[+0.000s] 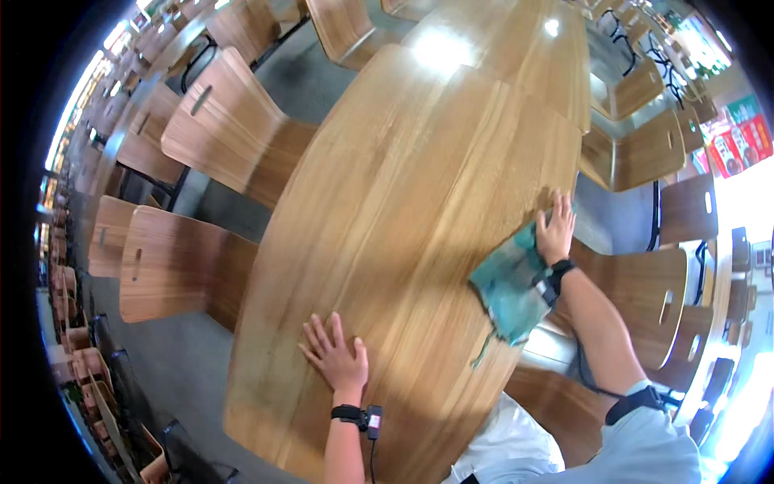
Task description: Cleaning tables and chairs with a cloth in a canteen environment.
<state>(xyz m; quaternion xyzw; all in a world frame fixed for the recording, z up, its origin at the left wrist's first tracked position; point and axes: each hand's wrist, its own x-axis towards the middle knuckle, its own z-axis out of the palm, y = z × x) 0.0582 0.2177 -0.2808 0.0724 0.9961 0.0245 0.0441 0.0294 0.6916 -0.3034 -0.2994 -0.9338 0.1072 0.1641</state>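
A long wooden table (387, 242) stretches away before me. My right hand (556, 233) lies flat on a green cloth (514, 281) near the table's right edge, fingers pointing away from me. The cloth is spread out and darker in patches, with a loose thread hanging off its near corner. On the bare wood at the near left rests my left hand (338, 357), palm down with its fingers apart and nothing in it. Each wrist wears a black strap with a small device.
Wooden chairs with slotted backs, such as one at the left (169, 260) and one at the right (641, 296), line both sides. Another wooden table (532, 54) adjoins the far end. A cable runs from my left wrist device (374, 420). Red posters (741, 145) hang at the right.
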